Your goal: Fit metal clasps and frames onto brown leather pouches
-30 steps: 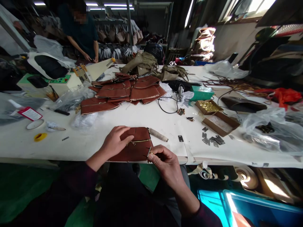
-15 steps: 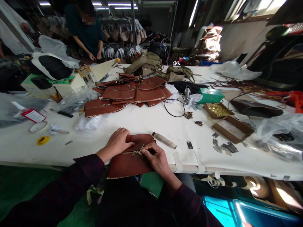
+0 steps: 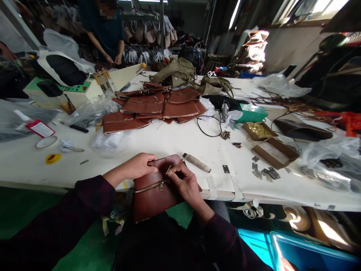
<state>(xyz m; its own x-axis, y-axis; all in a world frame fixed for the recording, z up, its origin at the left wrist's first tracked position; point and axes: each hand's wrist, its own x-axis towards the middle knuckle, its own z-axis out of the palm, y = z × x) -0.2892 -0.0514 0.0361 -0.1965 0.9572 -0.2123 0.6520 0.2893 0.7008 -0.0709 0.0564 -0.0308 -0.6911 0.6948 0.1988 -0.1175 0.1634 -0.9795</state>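
Note:
A reddish-brown leather bag panel (image 3: 152, 199) with a brass zipper (image 3: 149, 187) tilts over the table's front edge, its lower part towards my lap. My left hand (image 3: 142, 165) grips its upper left edge, thumb on the front face and fingers partly hidden behind. In a pinch of thumb and fingertips, my right hand (image 3: 184, 180) holds a small thin brass-coloured metal bar (image 3: 168, 170) just over the leather, above the zipper. The zipper pull (image 3: 161, 185) hangs at the middle of the panel. Right behind the panel lies a cloth-wrapped rod (image 3: 197, 162).
Similar brown leather pieces (image 3: 146, 107) are piled across the white table (image 3: 169, 139). To the right are cardboard boxes, one with brass parts (image 3: 258, 130), and loose metal plates (image 3: 266, 173). Yellow tape (image 3: 53, 158) and a red bottle (image 3: 39, 127) lie left. A person (image 3: 103, 34) stands behind.
The panel has turned and tilted more steeply, its lower edge nearer my lap. My left hand has shifted slightly left along the edge. My right hand keeps its pinch, now above the zipper.

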